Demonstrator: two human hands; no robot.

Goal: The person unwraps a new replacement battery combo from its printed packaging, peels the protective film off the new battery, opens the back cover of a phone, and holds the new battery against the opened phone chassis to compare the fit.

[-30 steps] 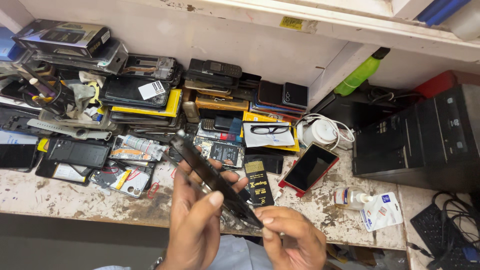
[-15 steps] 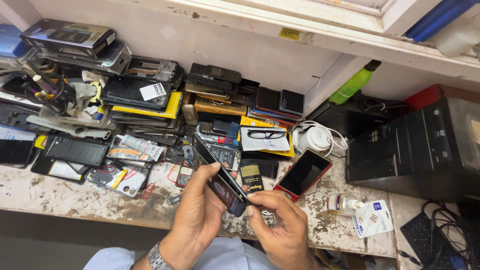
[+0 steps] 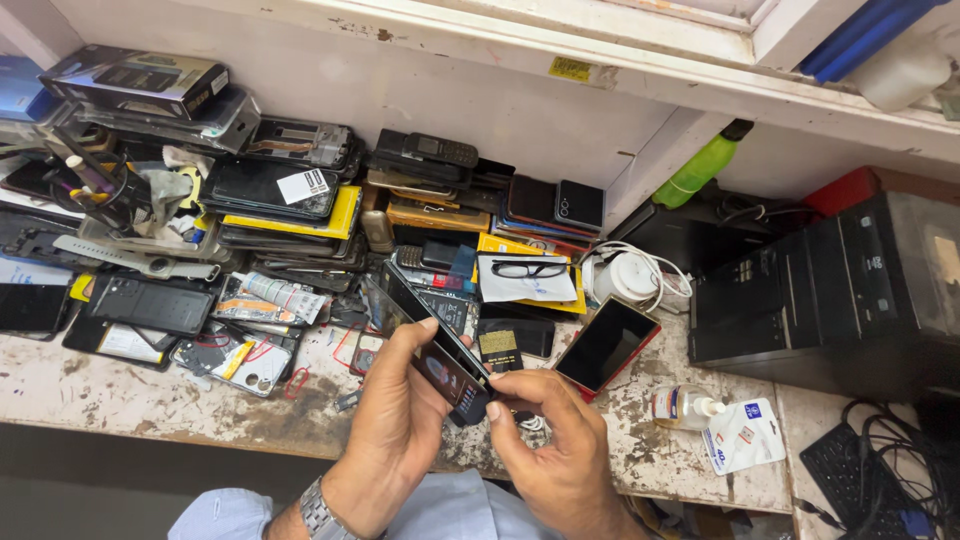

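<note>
Dark phone (image 3: 437, 345) between both hands (image 3: 470, 420)

Lighting was even and moderately bright, apparently from above. Soft shadow lay under the far shelf (image 3: 620, 60) and among the stacked phones (image 3: 290, 190). Focus was sharp centrally; wide-angle bending showed at the edges. No strong glare.

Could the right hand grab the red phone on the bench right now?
Probably yes, but not freely: the right hand is busy pinching the dark phone that the left hand holds. The red phone lies close by, uncovered.
</note>
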